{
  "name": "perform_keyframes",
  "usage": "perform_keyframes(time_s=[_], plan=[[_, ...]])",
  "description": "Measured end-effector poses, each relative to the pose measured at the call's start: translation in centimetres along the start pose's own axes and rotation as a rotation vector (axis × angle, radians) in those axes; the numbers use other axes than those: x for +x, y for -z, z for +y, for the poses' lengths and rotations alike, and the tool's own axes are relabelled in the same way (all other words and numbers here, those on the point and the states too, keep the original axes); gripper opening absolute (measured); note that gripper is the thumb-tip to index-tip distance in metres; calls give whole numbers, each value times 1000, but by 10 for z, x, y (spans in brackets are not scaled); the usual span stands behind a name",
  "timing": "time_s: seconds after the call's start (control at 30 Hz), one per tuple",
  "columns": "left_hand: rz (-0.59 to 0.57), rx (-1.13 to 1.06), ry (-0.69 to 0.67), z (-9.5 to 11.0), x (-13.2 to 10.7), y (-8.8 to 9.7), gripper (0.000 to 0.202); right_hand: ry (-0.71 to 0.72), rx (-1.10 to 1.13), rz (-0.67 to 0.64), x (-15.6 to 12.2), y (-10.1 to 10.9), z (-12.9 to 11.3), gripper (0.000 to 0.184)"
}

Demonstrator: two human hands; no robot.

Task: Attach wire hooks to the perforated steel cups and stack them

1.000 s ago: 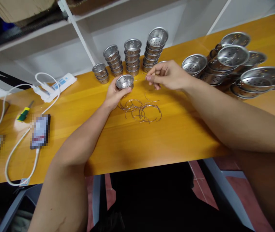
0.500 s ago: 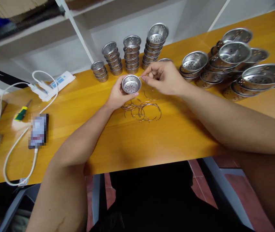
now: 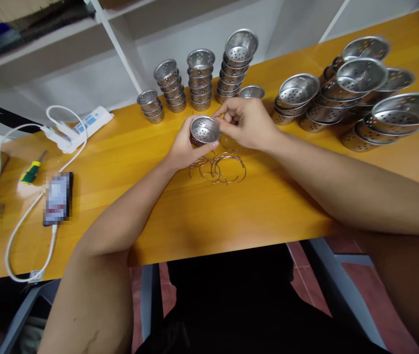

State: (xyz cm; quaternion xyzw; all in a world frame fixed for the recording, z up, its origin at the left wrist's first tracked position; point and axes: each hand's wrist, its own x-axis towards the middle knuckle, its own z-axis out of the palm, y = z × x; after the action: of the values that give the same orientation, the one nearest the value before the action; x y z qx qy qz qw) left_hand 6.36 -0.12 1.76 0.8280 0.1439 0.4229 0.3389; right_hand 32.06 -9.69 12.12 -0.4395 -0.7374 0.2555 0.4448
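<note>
My left hand (image 3: pixel 184 147) is wrapped round a small perforated metal cup (image 3: pixel 205 132), holding it tilted with its mouth toward me, above the table. The fingertips of my right hand (image 3: pixel 244 120) are pinched together at the cup's right rim. Between them is a thin wire, mostly hidden by the fingers now. Beneath both hands, several loose wire rings (image 3: pixel 231 169) with open ends overlap on the wooden table (image 3: pixel 231 216). Just behind my right hand stands a single perforated cup (image 3: pixel 252 92), partly covered by the hand.
Stacks of perforated cups (image 3: pixel 200 78) stand along the back, with larger cups (image 3: pixel 360 78) stacked at the right. At the left lie a power strip (image 3: pixel 87 129) with white cables, a screwdriver (image 3: pixel 31 172) and a phone (image 3: pixel 58 199). Shelving rises behind the table.
The cup in my left hand has shifted slightly right and tilted, and its rim now meets my right fingertips. The wire that showed between them is now mostly hidden.
</note>
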Motion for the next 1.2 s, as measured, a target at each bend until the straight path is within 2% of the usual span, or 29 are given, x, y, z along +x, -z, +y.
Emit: perform_keyframes(time_s=[0.07,0.17,0.33,0.47,0.6,0.7,0.77,0.87,0.97,1.2], plan=[[10,-16,20,6,0,-2,105,-9,56,6,-1,0,0,45],[35,-31,51,14,1,-5,107,9,161,-4,-3,-2,-2,49],[26,-5,38,25,2,-7,114,-71,93,41,-5,-6,-13,43],[17,32,64,27,0,-8,125,-87,154,59,-7,-16,-17,39],[32,2,69,27,-1,-9,115,-100,218,50,-6,-22,-15,31],[40,-78,88,26,0,-7,105,-60,261,8,-3,-15,-16,28],[42,-132,148,24,1,-4,101,-50,313,-84,0,-5,-17,36],[32,-189,236,22,1,1,99,-73,414,-260,2,5,-17,58],[10,-214,244,21,1,4,98,-74,496,-365,4,7,-14,71],[-11,-139,103,20,1,-2,106,-114,475,-314,3,1,-13,79]])
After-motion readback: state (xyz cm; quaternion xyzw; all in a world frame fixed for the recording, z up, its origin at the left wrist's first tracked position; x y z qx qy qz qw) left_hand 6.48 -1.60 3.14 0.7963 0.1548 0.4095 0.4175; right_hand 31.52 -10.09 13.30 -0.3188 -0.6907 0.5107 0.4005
